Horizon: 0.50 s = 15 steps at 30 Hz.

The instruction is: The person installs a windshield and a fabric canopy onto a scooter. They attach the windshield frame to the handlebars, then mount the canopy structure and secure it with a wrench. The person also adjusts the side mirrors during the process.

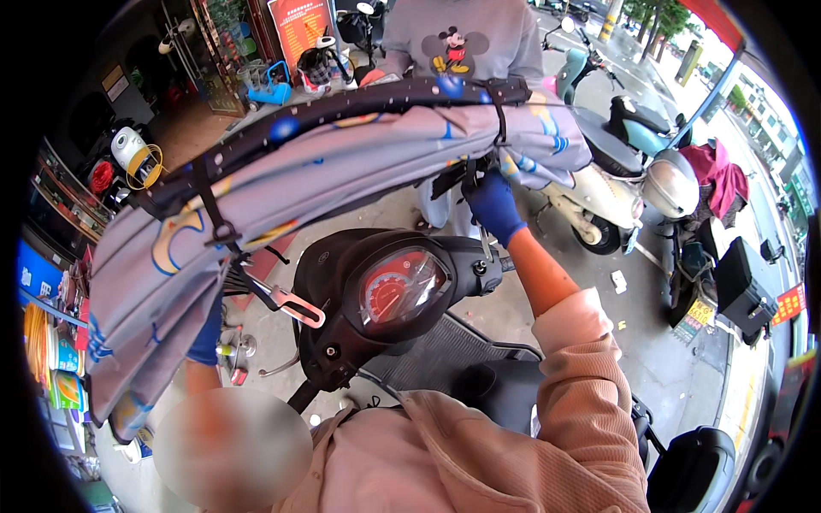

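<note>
The folded grey cloth cover point(368, 158) spans beyond the dashboard point(400, 292). The right hand point(496, 208) is right of it, the left hand point(205, 338) left; whether either's fingers grip, I can't tell. A slack strap point(205, 198) could let the cover sag.

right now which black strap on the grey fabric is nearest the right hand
The right strap, just above the blue-gloved right hand; the left strap crosses the fabric well away from it.

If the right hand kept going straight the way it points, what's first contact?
Right hand: likely the dark fitting at its fingertips, then the folded grey patterned canopy. Depth is unclear.
</note>
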Tool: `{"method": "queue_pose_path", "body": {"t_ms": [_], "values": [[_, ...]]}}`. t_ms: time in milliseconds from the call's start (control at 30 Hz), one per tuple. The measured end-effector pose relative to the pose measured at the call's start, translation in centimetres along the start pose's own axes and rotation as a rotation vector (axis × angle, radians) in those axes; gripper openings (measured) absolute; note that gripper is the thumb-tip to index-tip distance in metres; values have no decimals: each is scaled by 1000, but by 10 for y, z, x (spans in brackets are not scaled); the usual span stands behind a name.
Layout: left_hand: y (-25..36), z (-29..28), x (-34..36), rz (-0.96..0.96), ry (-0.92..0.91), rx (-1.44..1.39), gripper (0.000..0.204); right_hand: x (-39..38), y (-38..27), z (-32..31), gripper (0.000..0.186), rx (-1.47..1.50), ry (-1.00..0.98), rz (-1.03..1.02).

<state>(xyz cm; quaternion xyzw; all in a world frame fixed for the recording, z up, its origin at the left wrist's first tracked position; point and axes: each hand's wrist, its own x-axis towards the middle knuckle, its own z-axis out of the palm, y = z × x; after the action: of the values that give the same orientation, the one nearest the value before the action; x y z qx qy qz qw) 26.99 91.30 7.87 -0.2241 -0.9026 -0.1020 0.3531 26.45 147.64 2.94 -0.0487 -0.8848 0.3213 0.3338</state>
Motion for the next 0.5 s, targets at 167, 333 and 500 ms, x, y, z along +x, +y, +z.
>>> {"method": "queue_pose_path", "body": {"t_ms": [167, 333, 500], "values": [[17, 26, -14, -61, 21, -86, 31, -26, 20, 23, 28, -20, 115, -142], [30, 49, -16, -69, 26, -126, 30, -23, 27, 21, 30, -130, 33, -53], [36, 59, -22, -80, 63, -142, 29, -16, 3, 15, 34, -34, -176, 274]]}}
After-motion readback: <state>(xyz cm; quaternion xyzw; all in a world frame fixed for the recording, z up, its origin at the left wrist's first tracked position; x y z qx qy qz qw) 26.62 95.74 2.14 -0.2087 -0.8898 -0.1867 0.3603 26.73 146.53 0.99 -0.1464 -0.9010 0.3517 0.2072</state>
